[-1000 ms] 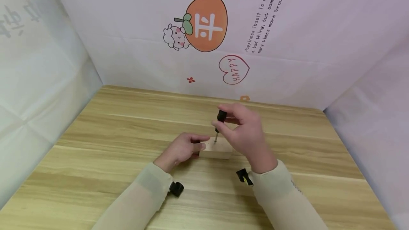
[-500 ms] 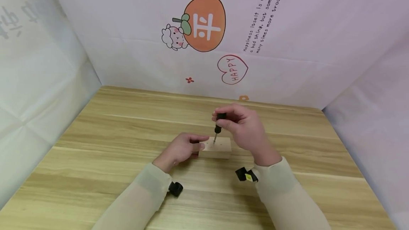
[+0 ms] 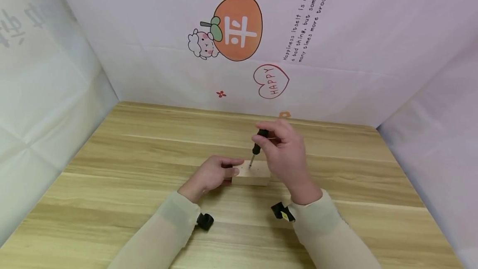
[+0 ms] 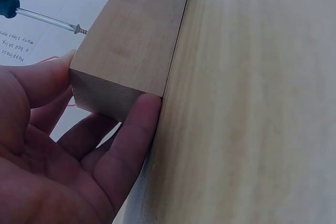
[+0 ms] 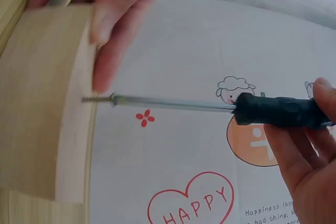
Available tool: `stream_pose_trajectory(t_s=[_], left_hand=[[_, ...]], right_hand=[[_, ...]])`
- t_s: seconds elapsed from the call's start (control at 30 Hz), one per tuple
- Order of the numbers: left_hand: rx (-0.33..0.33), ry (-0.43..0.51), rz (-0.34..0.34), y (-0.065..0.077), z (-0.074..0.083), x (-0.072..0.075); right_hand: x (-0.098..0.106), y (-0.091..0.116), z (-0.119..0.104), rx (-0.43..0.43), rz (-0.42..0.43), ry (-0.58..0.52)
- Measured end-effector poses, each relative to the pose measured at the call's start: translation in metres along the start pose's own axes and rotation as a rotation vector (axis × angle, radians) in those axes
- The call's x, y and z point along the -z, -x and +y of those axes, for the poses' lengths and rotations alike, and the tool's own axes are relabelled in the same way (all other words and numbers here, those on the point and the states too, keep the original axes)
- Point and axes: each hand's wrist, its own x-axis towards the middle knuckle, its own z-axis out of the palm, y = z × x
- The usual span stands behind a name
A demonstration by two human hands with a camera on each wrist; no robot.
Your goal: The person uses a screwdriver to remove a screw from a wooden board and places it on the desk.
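A pale wooden block (image 3: pixel 251 181) lies on the table, with small dark holes in its top face. My left hand (image 3: pixel 213 173) grips the block's left end; in the left wrist view its thumb and fingers spread over the edges. Above the block, my right hand (image 3: pixel 288 157) pinches the black handle of a screwdriver (image 3: pixel 256 148) between thumb and fingers. The slightly tilted shaft meets the head of a screw (image 5: pixel 97 98), which stands in the top face with part of its thread showing. How deep the screw sits is hidden in the wood.
The wood-grain table (image 3: pixel 130 169) extends around both hands. A white printed cloth (image 3: pixel 168 74) hangs behind it, with more white cloth at both sides. Small black devices (image 3: pixel 205 221) are strapped at each wrist.
My right hand has rolled about the screwdriver handle, its wrist swinging right and then back left, with the screwdriver's tilt shifting slightly. My left hand and the block stay in place.
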Motion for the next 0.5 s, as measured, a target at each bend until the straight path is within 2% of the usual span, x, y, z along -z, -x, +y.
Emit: stream_pose_trajectory(t_s=[0.1,0.33,0.4,0.5], left_hand=[[-0.001,0.001,0.0,0.0,0.0,0.0],[0.001,0.004,-0.005,-0.001,-0.001,0.0],[0.002,0.005,-0.004,-0.002,-0.001,0.0],[0.006,0.008,-0.002,-0.002,-0.001,0.0]], right_hand=[[0.002,-0.001,0.0,-0.036,-0.038,-0.079],[0.01,-0.005,0.005,-0.159,-0.191,-0.369],[0.011,-0.006,0.005,-0.168,-0.192,-0.37],[0.01,-0.006,0.002,-0.129,-0.157,-0.225]])
